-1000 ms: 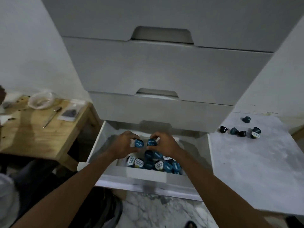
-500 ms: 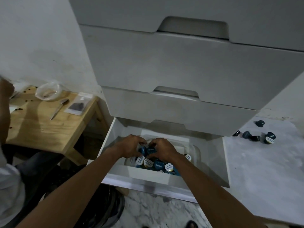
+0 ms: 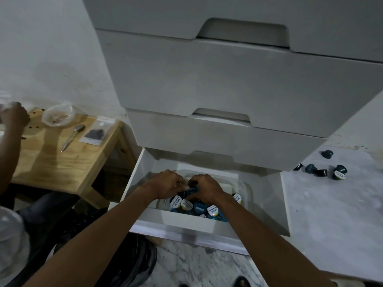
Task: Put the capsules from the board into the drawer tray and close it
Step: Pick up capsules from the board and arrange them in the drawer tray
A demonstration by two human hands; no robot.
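The bottom white drawer (image 3: pixel 269 204) stands pulled out, with a clear tray (image 3: pixel 246 186) inside holding several blue and white-lidded capsules (image 3: pixel 200 208). Both my hands are low over the tray, knuckles up and fingers curled. My left hand (image 3: pixel 163 186) and my right hand (image 3: pixel 204 188) meet at a blue capsule (image 3: pixel 191 189) pinched between their fingertips. Several dark capsules (image 3: pixel 323 170) lie on the white marble board (image 3: pixel 335 214) to the right of the drawer.
Closed grey drawers (image 3: pixel 228 90) rise above the open one. A wooden stool (image 3: pixel 62 154) at the left carries a plastic bowl (image 3: pixel 58 117), a spoon (image 3: pixel 72 136) and a small bag. Another person's hand (image 3: pixel 14 119) reaches over its far corner. Marble floor lies below.
Both hands have dropped from above the pile down into the tray with the capsules they held. The view has shifted left and closer to the drawer.
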